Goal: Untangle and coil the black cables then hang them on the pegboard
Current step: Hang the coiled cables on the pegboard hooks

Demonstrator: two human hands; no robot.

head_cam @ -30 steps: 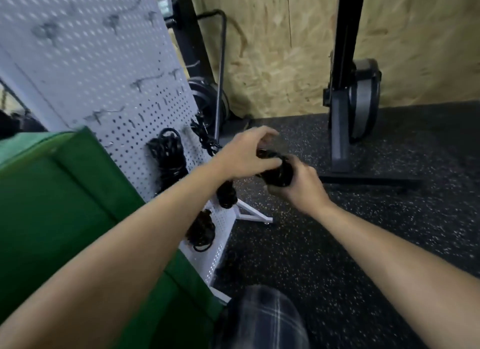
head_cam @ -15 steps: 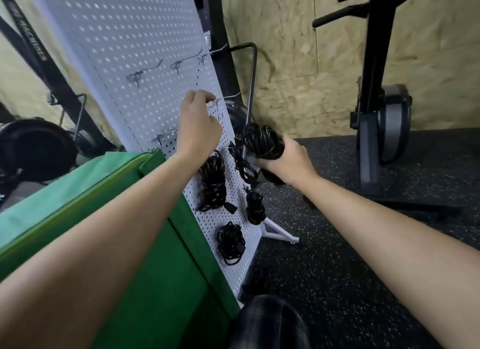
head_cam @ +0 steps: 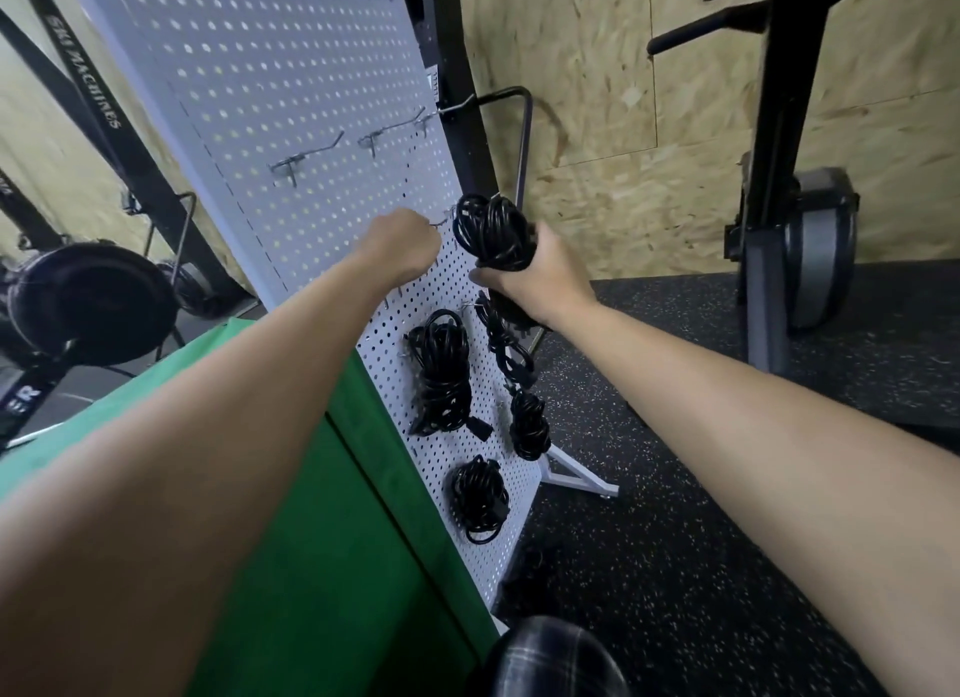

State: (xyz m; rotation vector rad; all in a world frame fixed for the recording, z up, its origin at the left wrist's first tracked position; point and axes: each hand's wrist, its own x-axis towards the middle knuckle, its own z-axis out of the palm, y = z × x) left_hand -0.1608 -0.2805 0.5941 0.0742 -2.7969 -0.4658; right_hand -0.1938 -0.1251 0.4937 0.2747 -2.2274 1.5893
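Observation:
A white pegboard (head_cam: pixel 291 88) leans upright at left centre. Several coiled black cables hang on its lower right part, among them a long coil (head_cam: pixel 441 369), a small coil (head_cam: pixel 530 426) and a round coil (head_cam: pixel 480 494). My right hand (head_cam: pixel 540 281) grips another coiled black cable (head_cam: pixel 493 234) and holds its upper loop against a metal hook (head_cam: pixel 447 222) on the board's right side. My left hand (head_cam: pixel 402 247) is curled around that hook's base, just left of the coil.
Bare hooks (head_cam: pixel 306 158) stick out higher on the board. A green padded block (head_cam: pixel 311 540) lies below my left arm. The board's white foot (head_cam: pixel 576 478) stands on speckled black flooring. A black gym machine (head_cam: pixel 805 229) rises at right, a weight plate (head_cam: pixel 88 301) at left.
My view rose toward the board. My left hand left the coil and went to the hook. My right hand lifted the coil up to that hook.

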